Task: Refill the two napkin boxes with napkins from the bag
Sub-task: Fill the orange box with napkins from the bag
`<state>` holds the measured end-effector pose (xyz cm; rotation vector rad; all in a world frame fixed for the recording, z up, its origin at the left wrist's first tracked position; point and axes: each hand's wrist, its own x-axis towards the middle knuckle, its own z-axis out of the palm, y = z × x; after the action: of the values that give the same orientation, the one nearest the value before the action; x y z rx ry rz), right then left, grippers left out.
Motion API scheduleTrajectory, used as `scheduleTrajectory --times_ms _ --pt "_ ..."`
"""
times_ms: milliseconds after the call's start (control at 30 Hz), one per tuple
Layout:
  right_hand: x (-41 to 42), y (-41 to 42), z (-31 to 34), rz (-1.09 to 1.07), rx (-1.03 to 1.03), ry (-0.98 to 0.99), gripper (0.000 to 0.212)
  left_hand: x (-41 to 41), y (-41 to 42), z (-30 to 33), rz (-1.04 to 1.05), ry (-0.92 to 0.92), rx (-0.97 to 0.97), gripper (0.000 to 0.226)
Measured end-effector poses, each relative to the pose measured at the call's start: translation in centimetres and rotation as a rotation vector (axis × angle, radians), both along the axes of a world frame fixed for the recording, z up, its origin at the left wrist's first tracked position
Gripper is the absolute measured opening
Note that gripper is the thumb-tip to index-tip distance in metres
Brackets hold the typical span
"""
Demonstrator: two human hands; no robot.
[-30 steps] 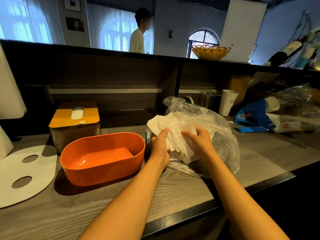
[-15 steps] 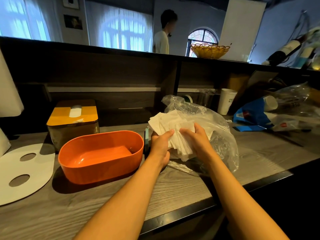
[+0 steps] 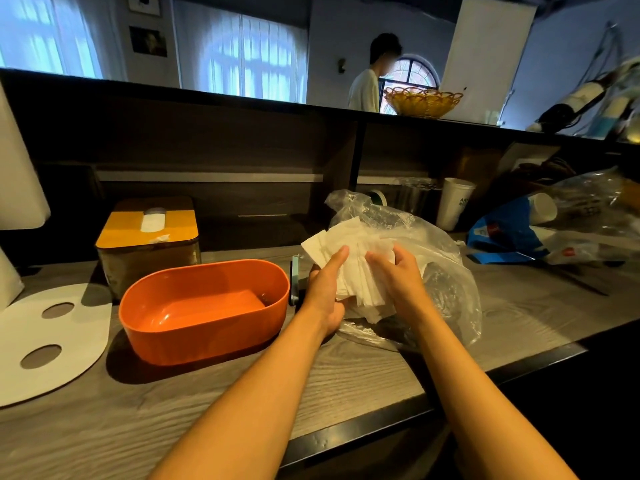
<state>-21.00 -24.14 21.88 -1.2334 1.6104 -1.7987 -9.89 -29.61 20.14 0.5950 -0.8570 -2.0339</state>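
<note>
Left hand: the left hand sits at centre frame, thumb laid over the top of the stack and fingers curled beneath it, gripping.
Right hand: the right hand is right beside it, fingers curled onto the same stack from the right edge, pinching it.
Napkins: a fanned, untidy stack of white napkins is held between both hands, just above the mouth of the bag, its lower corners hanging toward the counter.
Bag: the clear plastic bag lies crumpled behind and right of the hands, touching the napkins' far side.
Open box: the orange box stands just left of the left hand, lidless, with nothing visible inside; its long axis runs left-right across the frame.
Key relation: the box lies to the left of the stack, so the left hand is the nearer one, and the stack will likely want turning to match that long axis.
Second box: the yellow-lidded box stands behind the orange one, upper left of it, a napkin showing in its slot.
Lid: a white lid, two holes in it, lies flat at far left.
Counter: a grey wood-grain counter carries it all.
</note>
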Motion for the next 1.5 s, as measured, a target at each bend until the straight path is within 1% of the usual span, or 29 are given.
scheduleTrajectory --times_ms 67,133,267,400,500,600,667,700,733,767,833,900,933,1000,1033,1167,1267,1333,1400,1500 --pt "-0.1 -0.2 -0.2 -0.02 -0.005 0.128 0.009 -0.2 0.0 -0.1 -0.008 -0.018 -0.005 0.034" --pt "-0.4 -0.3 -0.4 -0.076 -0.04 0.196 0.013 -0.2 -0.1 -0.1 -0.002 -0.046 -0.006 0.028" --pt "-0.7 -0.2 -0.3 -0.172 -0.137 0.178 0.018 -0.3 -0.1 0.0 -0.033 -0.039 0.015 0.016" --pt "-0.8 -0.4 -0.3 -0.225 -0.152 0.186 0.016 -0.3 -0.1 -0.1 -0.032 -0.029 0.025 0.013" --pt "-0.7 -0.2 0.0 -0.266 -0.231 0.081 0.015 -0.2 -0.2 -0.1 -0.018 -0.032 0.048 0.015" --pt "-1.0 0.5 0.5 -0.29 -0.365 -0.113 0.008 0.0 -0.3 -0.1 -0.008 -0.009 0.067 0.015" --pt "-1.3 0.4 0.5 -0.223 -0.364 -0.223 0.005 0.1 -0.2 0.0 -0.026 0.029 0.051 0.017" --pt "-1.2 0.3 0.6 -0.184 -0.331 -0.24 0.002 0.1 -0.2 -0.1 -0.034 0.043 0.039 0.02" --pt "-1.0 0.1 0.5 -0.163 -0.279 -0.213 0.004 0.2 -0.2 -0.1 -0.043 0.044 0.025 0.023" --pt "-0.7 -0.2 0.3 -0.157 -0.223 -0.142 0.006 0.2 -0.1 -0.1 -0.053 0.028 0.013 0.027" --pt "-0.2 -0.5 -0.2 -0.141 -0.127 0.052 0.007 0.0 0.2 -0.2 -0.055 -0.031 -0.026 0.031" --pt "0.1 -0.7 -0.6 -0.117 -0.061 0.205 0.01 -0.4 0.2 -0.5 -0.022 -0.1 -0.075 0.031" --pt "0.1 -0.8 -0.7 -0.118 -0.032 0.236 0.012 -0.5 0.2 -0.5 0.005 -0.132 -0.092 0.028" --pt "-0.1 -0.9 -0.6 -0.122 -0.007 0.238 0.013 -0.5 0.1 -0.4 0.047 -0.15 -0.105 0.017" --pt "-0.2 -0.9 -0.5 -0.116 -0.008 0.233 0.014 -0.5 0.0 -0.5 0.057 -0.149 -0.102 0.016" --pt "-0.1 -0.5 -0.2 -0.094 -0.022 0.261 0.021 -0.5 -0.1 -0.6 0.045 -0.137 -0.099 0.03" --pt "-0.3 -0.5 -0.4 -0.071 -0.021 0.263 0.017 -0.4 0.2 -0.3 0.02 -0.063 -0.093 0.024" --pt "-0.6 -0.8 -0.7 -0.082 0.028 0.366 0.032 -0.3 0.1 -0.2 0.023 -0.036 -0.095 0.025" --pt "-0.7 -0.8 -0.8 -0.119 0.06 0.507 0.045 -0.3 0.0 -0.3 0.014 -0.034 -0.098 0.032" --pt "-0.5 -0.5 -0.6 -0.179 0.012 0.655 0.056 -0.2 0.2 -0.3 -0.036 -0.051 -0.105 0.039"
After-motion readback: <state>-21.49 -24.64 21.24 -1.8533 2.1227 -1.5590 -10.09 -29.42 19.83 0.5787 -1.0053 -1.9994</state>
